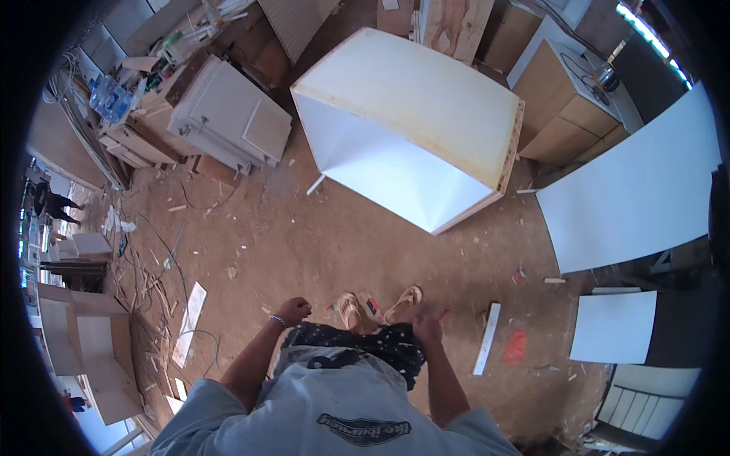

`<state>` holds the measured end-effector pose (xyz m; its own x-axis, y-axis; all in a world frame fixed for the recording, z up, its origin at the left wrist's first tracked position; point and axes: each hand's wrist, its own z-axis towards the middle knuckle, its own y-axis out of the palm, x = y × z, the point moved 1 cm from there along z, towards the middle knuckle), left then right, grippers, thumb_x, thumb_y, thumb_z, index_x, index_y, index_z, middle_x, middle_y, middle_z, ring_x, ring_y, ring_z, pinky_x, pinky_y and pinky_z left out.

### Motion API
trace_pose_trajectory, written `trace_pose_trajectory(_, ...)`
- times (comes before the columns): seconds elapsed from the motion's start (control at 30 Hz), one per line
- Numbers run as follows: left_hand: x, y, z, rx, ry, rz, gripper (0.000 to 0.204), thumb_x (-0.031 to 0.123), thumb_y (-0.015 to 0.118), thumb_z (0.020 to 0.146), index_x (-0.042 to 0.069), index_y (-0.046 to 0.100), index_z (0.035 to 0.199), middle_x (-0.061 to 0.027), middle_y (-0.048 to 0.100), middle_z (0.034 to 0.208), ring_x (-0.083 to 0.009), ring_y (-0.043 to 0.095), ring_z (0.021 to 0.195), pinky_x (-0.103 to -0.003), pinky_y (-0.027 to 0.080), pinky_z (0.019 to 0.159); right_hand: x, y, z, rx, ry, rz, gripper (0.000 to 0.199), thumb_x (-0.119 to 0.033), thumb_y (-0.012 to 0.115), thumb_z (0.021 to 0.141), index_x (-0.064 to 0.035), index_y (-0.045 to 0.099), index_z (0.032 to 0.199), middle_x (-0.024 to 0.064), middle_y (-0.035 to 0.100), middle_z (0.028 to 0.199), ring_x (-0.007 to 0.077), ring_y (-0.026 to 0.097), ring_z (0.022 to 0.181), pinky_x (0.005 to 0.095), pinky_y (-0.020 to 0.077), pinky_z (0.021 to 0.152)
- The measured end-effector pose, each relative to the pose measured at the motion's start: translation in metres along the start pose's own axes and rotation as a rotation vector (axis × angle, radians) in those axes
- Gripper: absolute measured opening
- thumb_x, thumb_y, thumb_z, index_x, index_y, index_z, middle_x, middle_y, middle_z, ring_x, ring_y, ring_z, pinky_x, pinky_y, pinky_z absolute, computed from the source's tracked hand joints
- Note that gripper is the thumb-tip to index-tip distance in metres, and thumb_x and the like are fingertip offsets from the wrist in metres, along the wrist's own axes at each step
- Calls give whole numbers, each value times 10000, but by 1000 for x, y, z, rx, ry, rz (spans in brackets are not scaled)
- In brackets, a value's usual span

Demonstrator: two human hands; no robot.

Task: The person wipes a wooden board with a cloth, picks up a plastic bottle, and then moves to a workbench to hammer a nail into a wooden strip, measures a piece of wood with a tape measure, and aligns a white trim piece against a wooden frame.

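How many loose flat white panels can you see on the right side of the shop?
3. A large white panel leans at right, a smaller square panel lies below it, and a narrow white strip lies on the floor near the right hand. More may be hidden at the dark rim.

Head camera, looking down at floor (319, 243)

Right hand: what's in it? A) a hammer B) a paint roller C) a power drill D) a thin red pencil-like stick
D: the right hand hangs by the hip with a thin red stick poking out from its fingers, pencil-like, while the left hand is a closed fist with nothing seen in it; the white cabinet box stands on the dusty floor ahead, untouched.
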<state>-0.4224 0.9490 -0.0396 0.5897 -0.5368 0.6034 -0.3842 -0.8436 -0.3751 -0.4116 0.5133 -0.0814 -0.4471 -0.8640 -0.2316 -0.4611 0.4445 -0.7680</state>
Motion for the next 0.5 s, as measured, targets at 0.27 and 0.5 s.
trace_pose_trajectory(0.27,-43,-22,6,98,-64,88,336,278,603,922,-40,682,999,-126,738,890,-204,707,794,-346,558,749,-9,-6,13,4,-214,-139,486,-385,558,858,6,663,1126,277,661,1113,413,631,1086,489,479,978)
trace_pose_trajectory(0.5,-127,-15,-45,183,-193,-113,323,275,620,881,-24,708,964,-146,736,853,-233,719,781,-373,561,734,-48,-28,-5,-287,-169,-235,492,-387,558,855,30,675,1088,282,647,1162,418,611,1122,472,454,1015)
